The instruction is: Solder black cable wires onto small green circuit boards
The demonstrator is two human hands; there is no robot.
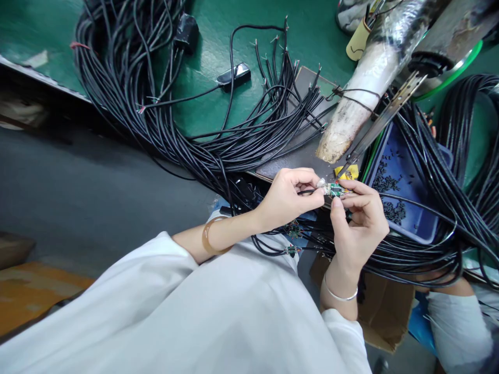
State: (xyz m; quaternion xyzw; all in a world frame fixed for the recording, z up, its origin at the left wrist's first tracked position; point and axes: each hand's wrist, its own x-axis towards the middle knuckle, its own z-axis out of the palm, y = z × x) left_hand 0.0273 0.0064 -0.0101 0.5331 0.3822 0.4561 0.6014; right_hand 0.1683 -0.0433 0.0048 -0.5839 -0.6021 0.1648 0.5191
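Note:
My left hand (290, 196) pinches the end of a thin black cable (307, 191) between thumb and fingers. My right hand (360, 221) pinches a small green circuit board (335, 189) right beside it, so the cable end meets the board. Both hands hover at the edge of a dark work mat (300, 150) on the green bench (218, 57). More small green boards on cables (293, 230) hang just below my hands.
A big bundle of black cables (163, 114) with stripped ends fans across the bench. A blue tray (405, 192) of tiny black parts sits to the right under more cables. A wrapped white tube (358, 98) and a metal arm (385, 117) point down near my hands. Cardboard box (385, 306) below.

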